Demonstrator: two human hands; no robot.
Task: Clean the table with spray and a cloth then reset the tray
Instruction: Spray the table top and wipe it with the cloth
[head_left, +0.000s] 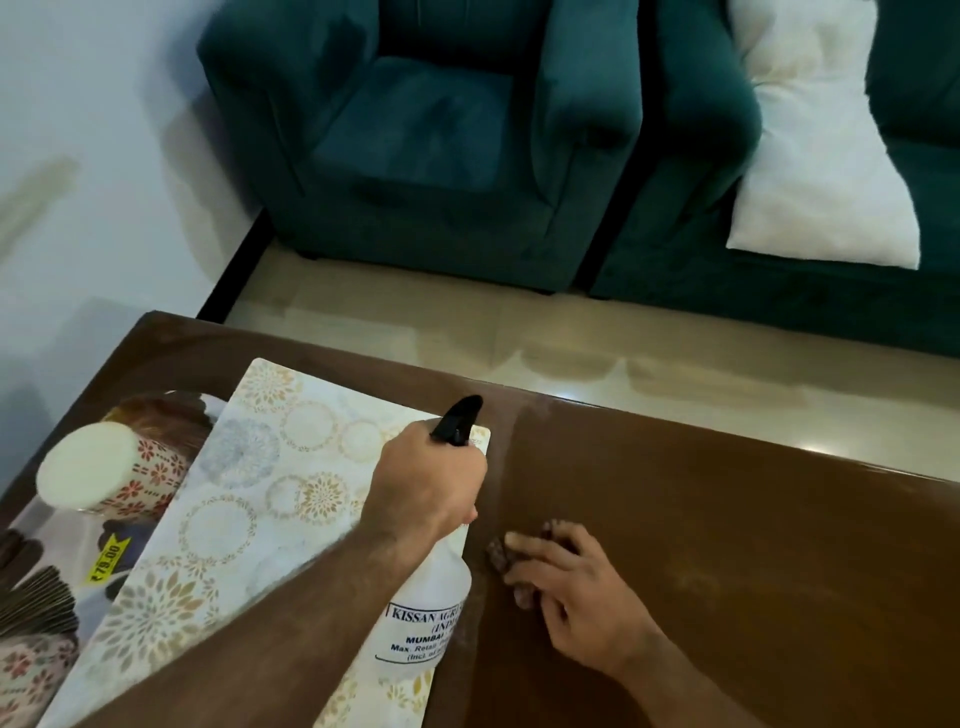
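My left hand (428, 480) grips the neck of a white spray bottle (426, 613) with a black nozzle (457, 421), held above the right edge of a cream tray with floral circles (249, 499). My right hand (576, 587) presses a small dark brown cloth (500, 552) flat against the glossy brown table (753, 545); most of the cloth is hidden under my fingers. The nozzle points away from me toward the table's far edge.
A patterned cup with a white lid (104, 478) lies on a printed sheet (114, 561) left of the tray. Past the table stand a teal armchair (431, 145) and a teal sofa (753, 270) with a white pillow (826, 156). Beige floor (519, 332) lies between.
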